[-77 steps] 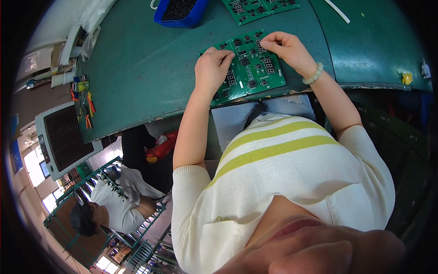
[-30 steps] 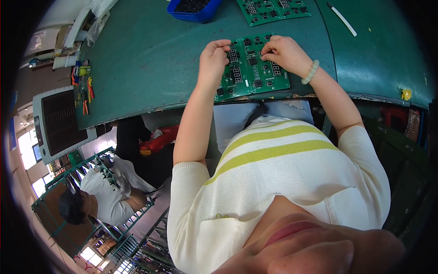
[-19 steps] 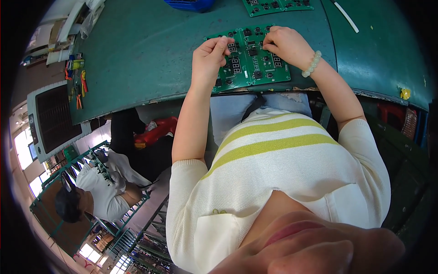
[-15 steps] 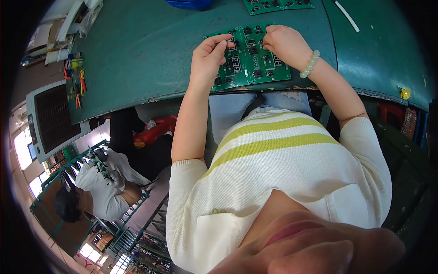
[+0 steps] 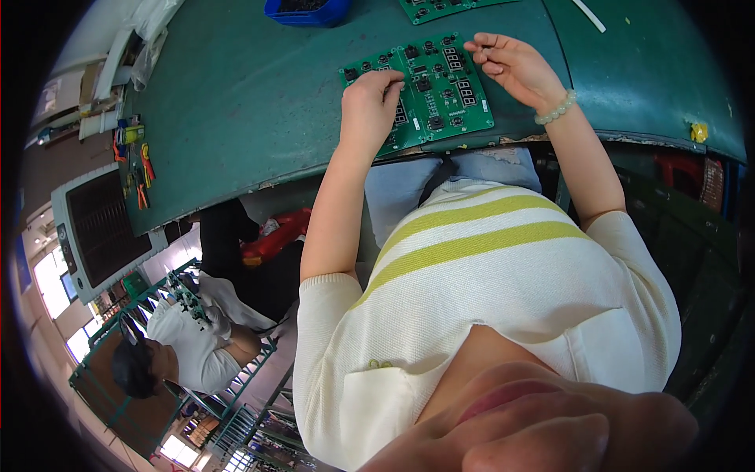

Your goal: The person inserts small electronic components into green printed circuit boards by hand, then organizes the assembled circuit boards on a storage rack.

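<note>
A green circuit board (image 5: 440, 138) made of two joined panels lies near the table's front edge. It carries black digit displays, black square parts and small buttons. Over the left panel is my left hand (image 5: 368, 106), thumb and forefinger closed together at the board; whatever is between them is hidden. My right hand (image 5: 519, 72), with a pale bead bracelet on its wrist, hovers just off the board's upper right corner. Its fingers are loosely bent and apart, and I see nothing in them.
A blue bin (image 5: 308, 12) holding dark small parts stands at the far edge of view. Beyond the board lies another green board (image 5: 448, 8), with a white strip (image 5: 588, 14) to its right. Pliers (image 5: 142, 193) lie at the left. A co-worker (image 5: 185, 346) sits lower left.
My right hand has come off the board and moved right, its fingers loosening. My left hand has shifted slightly over the left panel. The whole view has tilted a little.
</note>
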Action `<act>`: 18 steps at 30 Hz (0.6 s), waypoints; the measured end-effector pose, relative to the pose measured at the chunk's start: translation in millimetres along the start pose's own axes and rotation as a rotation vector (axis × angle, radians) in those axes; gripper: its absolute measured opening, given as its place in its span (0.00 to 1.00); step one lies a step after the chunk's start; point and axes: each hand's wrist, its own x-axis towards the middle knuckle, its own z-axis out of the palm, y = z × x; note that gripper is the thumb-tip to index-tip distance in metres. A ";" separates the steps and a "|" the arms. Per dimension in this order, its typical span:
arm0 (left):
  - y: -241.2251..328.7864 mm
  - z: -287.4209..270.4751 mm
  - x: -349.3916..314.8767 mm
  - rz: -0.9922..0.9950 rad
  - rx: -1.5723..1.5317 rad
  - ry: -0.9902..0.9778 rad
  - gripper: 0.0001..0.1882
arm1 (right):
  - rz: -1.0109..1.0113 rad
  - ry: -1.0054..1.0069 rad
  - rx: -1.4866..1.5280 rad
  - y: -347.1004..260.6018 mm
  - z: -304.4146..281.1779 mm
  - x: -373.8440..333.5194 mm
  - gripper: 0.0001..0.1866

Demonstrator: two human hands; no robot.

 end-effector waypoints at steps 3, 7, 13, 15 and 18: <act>0.4 1.8 2.1 0.131 0.119 0.004 0.04 | -0.005 -0.002 -0.047 -0.6 3.6 -8.8 0.12; 2.3 0.8 7.4 0.101 0.287 -0.107 0.04 | -0.052 0.004 -0.162 0.3 -4.1 -7.7 0.14; 2.1 -3.3 14.9 0.093 0.314 -0.237 0.06 | -0.097 -0.021 -0.356 -1.4 13.0 -7.2 0.11; 2.5 -6.3 17.7 0.099 0.310 -0.271 0.06 | -0.197 -0.070 -0.622 0.7 13.1 -3.9 0.08; -2.5 -8.2 21.4 0.137 0.291 -0.299 0.07 | -0.374 -0.072 -0.831 9.4 18.4 4.3 0.07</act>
